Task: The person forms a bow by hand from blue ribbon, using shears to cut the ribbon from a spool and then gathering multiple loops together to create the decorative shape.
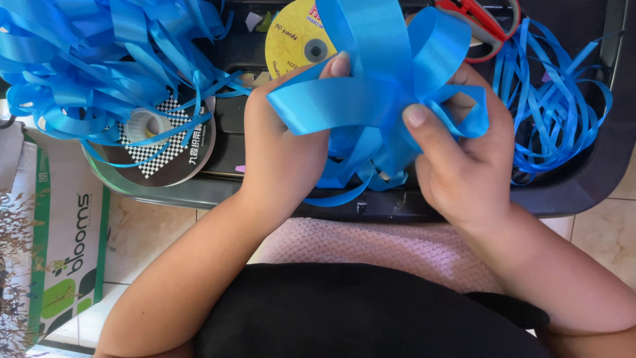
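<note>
Worktop: a dark tray-like worktop (583, 189) spans the top of the view, over pale floor tiles.
Finished pile: at 10 o'clock a heap of blue ribbon bows (99, 59) lies already looped, so I judge several are done.
Box: a green and white carton (63, 245) stands at 8 o'clock.
Loose ribbon: thin blue strands (553, 106) lie tangled at 2 o'clock, apparently unused stock.
Bow in hand: a wide blue ribbon bow (377, 86) sits at centre, near 12 o'clock, loops formed but its middle looks untied.
Left hand: the left hand (281, 152) closes on the bow's left loop, thumb on top.
Right hand: the right hand (464, 159) pinches the bow's centre with its thumb.
Spools: a checkered spool (162, 142) lies at 9 o'clock, a yellow one (298, 40) at 12.
Scissors: red scissors (480, 23) rest at 1 o'clock.
</note>
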